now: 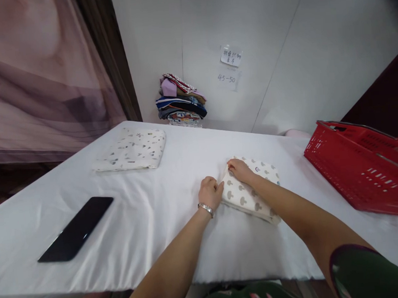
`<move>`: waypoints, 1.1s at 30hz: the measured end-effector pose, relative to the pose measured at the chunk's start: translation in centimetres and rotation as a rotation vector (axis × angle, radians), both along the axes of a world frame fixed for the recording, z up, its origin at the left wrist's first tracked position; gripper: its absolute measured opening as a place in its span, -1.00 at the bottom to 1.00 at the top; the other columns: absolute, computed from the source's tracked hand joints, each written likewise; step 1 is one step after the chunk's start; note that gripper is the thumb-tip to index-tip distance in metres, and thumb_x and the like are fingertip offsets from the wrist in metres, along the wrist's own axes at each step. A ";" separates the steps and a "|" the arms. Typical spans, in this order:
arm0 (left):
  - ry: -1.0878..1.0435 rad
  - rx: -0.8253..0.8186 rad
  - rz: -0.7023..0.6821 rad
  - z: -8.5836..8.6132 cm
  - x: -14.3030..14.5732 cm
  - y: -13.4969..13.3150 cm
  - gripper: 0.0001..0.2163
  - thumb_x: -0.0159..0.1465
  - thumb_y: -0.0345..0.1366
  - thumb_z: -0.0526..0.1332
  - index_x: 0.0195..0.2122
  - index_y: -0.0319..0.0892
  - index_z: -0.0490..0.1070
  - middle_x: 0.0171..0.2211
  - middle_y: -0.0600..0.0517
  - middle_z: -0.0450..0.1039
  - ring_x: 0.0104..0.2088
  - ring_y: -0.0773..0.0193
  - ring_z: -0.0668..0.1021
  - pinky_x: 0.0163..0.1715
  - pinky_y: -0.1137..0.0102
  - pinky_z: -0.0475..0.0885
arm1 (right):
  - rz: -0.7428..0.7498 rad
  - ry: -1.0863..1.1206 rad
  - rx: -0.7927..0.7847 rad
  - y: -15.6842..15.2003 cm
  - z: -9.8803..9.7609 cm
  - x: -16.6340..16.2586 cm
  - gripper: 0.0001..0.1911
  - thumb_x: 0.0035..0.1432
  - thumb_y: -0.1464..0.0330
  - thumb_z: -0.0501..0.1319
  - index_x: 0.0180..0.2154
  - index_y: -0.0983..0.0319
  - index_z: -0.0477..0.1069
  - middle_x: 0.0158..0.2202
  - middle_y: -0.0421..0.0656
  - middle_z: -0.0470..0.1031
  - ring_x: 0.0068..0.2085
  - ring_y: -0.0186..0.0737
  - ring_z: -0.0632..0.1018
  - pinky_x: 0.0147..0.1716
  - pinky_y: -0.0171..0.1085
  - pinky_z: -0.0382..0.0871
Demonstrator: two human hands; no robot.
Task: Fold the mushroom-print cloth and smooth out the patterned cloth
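A folded white cloth with grey-brown mushroom-like prints (244,195) lies on the white-covered table, right of the middle. My right hand (240,170) pinches the cloth's far left corner between thumb and fingers. At the cloth's left edge is my left hand (210,193), wearing a silver bracelet at the wrist. Its fingers are curled and the thumb touches the edge; what lies between them, if anything, is hidden.
A second folded cloth with small prints (134,148) lies at the table's far left. Nearer sits a flat black tablet-like slab (77,228). A red plastic basket (365,170) stands at right. Beyond the table rises a pile of folded clothes (180,100) against the wall.
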State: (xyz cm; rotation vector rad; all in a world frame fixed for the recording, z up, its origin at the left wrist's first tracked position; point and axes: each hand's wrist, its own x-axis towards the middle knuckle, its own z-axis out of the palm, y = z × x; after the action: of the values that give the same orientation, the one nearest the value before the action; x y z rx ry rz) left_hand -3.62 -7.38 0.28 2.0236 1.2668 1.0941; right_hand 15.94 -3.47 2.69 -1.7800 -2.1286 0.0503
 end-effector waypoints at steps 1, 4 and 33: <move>0.021 -0.003 0.013 0.0 -0.1 0.1 -0.68 0.19 -0.25 0.12 -0.68 -0.16 0.15 -0.35 0.02 0.35 -0.24 0.29 0.38 -0.23 0.39 0.29 | -0.007 0.003 0.001 0.0 -0.1 0.0 -0.85 0.07 0.52 0.07 -0.35 0.25 0.38 -0.32 -0.14 0.44 -0.24 -0.26 0.41 -0.19 -0.32 0.21; 0.141 -0.060 0.024 0.1 -0.3 0.4 -0.70 0.19 -0.26 0.11 -0.67 -0.16 0.16 -0.41 0.03 0.33 -0.29 0.29 0.38 -0.30 0.40 0.28 | -0.029 0.012 0.001 0.1 -0.7 0.0 -0.82 0.10 0.49 0.06 -0.27 0.25 0.39 -0.24 -0.11 0.45 -0.18 -0.25 0.42 -0.13 -0.30 0.22; 0.238 -0.142 0.007 0.0 -0.1 -0.1 -0.87 0.21 -0.24 0.09 -0.43 -0.14 0.29 -0.41 0.07 0.37 -0.40 0.33 0.40 -0.43 0.43 0.21 | -0.234 -0.075 -0.085 3.3 -1.8 4.6 -0.66 0.18 0.43 -0.03 -0.05 0.23 0.37 0.07 -0.06 0.31 0.10 -0.17 0.29 0.08 -0.17 0.12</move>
State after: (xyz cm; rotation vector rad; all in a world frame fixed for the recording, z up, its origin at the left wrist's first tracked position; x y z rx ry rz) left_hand -3.74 -7.44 0.30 2.0875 1.4256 0.7590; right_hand 20.54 -0.22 0.91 -2.0996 -1.9789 0.0133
